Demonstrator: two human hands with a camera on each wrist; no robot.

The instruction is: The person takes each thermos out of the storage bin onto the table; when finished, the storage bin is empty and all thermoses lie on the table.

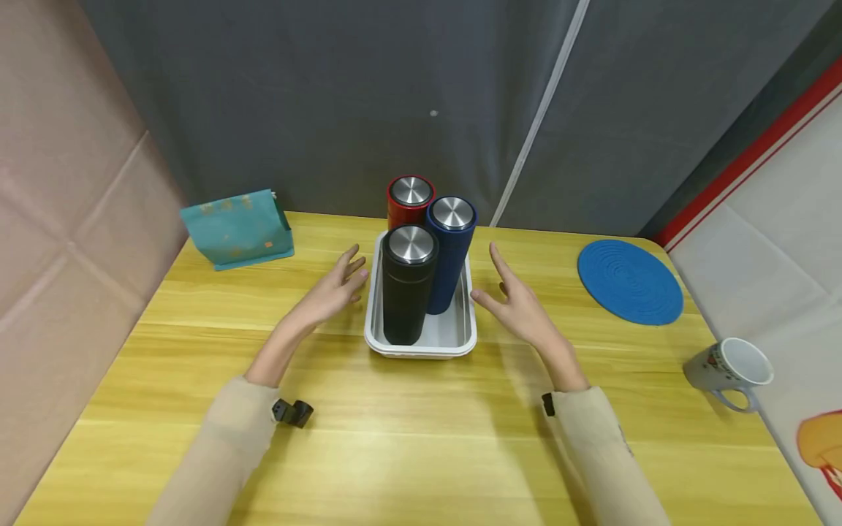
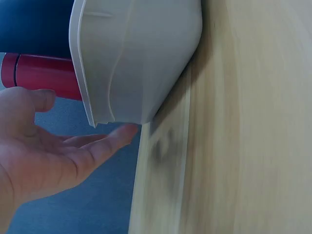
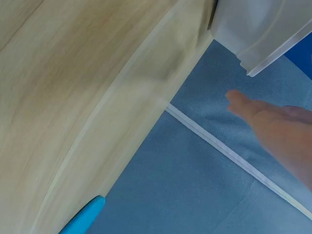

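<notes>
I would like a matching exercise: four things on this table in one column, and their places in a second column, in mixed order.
Things:
1. black flask
2. blue round mat
3. teal pouch
4. mug

Places:
A. far left of the table
B. lying on its side at the right edge
C. standing in the white tray
D. flat, right of the tray

Pairs: 1-C, 2-D, 3-A, 4-B
</notes>
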